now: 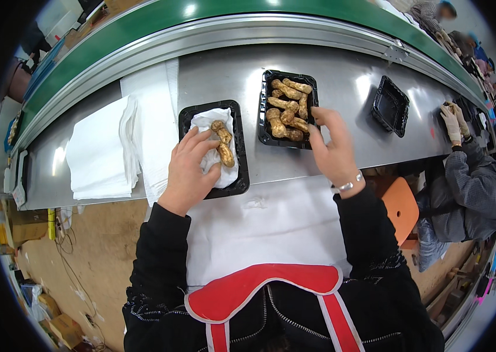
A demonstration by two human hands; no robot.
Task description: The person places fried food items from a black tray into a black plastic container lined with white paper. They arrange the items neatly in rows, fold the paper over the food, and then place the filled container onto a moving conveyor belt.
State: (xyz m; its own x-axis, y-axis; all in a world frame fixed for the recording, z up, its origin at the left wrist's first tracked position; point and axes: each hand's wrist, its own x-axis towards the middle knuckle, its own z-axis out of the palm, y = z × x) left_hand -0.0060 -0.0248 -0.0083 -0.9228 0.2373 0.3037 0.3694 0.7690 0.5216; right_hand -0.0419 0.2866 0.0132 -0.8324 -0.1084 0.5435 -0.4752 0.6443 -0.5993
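From the middle of the view, the near tray (242, 161) sits toward 11 o'clock, its lower-left edge covered by the left hand (187, 174). That hand's thumb stands wide of its curved fingers; whether a fingertip touches the paper lining (202, 119) I cannot tell. The right hand (338, 154) is slightly blurred at the 4 o'clock side of the full tray (262, 111), which lies toward 1 o'clock. Its thumb and forefinger are moderately apart, the remaining fingers mostly hidden; contact with the rim is unclear. The heaped mushrooms (276, 122) there overlap, so some ends are buried.

On the lining lie two mushrooms, nearly in line: the upper mushroom (221, 131) and the lower mushroom (225, 155), each with its long axis from 11 to 5 o'clock. The upper one's thicker end points to 11; the lower one's cap is hard to make out. In the full tray, the top mushroom (298, 86) runs 10 to 4.
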